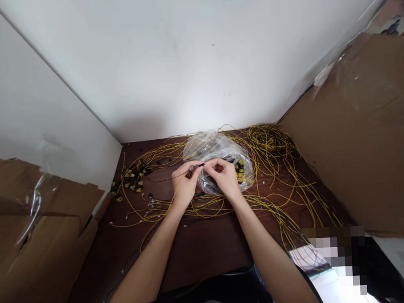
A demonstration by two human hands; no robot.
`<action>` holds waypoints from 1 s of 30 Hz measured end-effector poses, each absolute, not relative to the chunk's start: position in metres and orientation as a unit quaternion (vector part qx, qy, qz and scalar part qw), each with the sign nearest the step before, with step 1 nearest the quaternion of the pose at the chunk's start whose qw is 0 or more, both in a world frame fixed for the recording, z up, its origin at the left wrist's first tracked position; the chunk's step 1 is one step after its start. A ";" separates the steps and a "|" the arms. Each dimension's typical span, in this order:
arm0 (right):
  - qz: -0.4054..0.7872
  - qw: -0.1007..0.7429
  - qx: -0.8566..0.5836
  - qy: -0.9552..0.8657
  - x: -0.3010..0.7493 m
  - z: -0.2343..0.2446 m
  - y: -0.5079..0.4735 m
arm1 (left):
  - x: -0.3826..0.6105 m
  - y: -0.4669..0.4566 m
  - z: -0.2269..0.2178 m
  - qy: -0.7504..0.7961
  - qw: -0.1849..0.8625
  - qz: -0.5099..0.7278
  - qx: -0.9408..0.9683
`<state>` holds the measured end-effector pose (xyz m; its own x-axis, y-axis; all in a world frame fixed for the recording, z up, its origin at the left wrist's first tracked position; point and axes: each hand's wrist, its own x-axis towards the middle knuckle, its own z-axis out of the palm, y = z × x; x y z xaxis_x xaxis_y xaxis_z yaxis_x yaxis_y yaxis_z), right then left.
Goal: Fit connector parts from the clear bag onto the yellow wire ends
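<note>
My left hand (pixel 186 182) pinches a thin black wire with a small dark end piece (pixel 200 165) at its tip. Fingertip to fingertip with it, my right hand (pixel 225 176) is closed in a pinch at that same end; what it grips is too small to make out. Below and behind both hands lies a clear plastic bag (pixel 205 144) holding several small yellow-and-black parts (pixel 240 172). Long yellow and black wires (pixel 211 210) run across the tabletop under my wrists, some with small pale ends on the left.
Left on the dark wooden table (pixel 206 249) sits a cluster of yellow-and-black parts (pixel 132 179) on wires. A coiled wire bundle (pixel 270 139) lies at the back right. Cardboard stands left (pixel 38 239) and right (pixel 355 131); a white wall (pixel 198 71) rises behind.
</note>
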<state>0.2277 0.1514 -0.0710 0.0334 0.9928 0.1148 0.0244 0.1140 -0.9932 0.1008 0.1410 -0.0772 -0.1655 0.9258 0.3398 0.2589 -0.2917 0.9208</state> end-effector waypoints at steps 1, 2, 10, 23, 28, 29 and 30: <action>0.457 0.539 -0.483 -0.517 0.228 -0.072 0.152 | 0.101 0.141 -0.077 0.516 0.300 0.564 0.571; 0.459 0.546 -0.481 -0.510 0.227 -0.072 0.152 | 0.101 0.142 -0.077 0.515 0.303 0.565 0.570; 0.548 0.545 -0.463 -0.433 0.228 -0.063 0.151 | 0.101 0.145 -0.075 0.496 0.385 0.574 0.526; 0.510 0.525 -0.465 -0.498 0.227 -0.062 0.149 | 0.104 0.147 -0.074 0.498 0.428 0.602 0.454; 0.517 0.530 -0.462 -0.488 0.226 -0.063 0.148 | 0.104 0.148 -0.074 0.502 0.427 0.606 0.444; 0.519 0.533 -0.463 -0.483 0.226 -0.064 0.149 | 0.104 0.148 -0.074 0.501 0.431 0.606 0.442; 0.520 0.535 -0.463 -0.478 0.226 -0.065 0.149 | 0.104 0.148 -0.075 0.501 0.435 0.605 0.440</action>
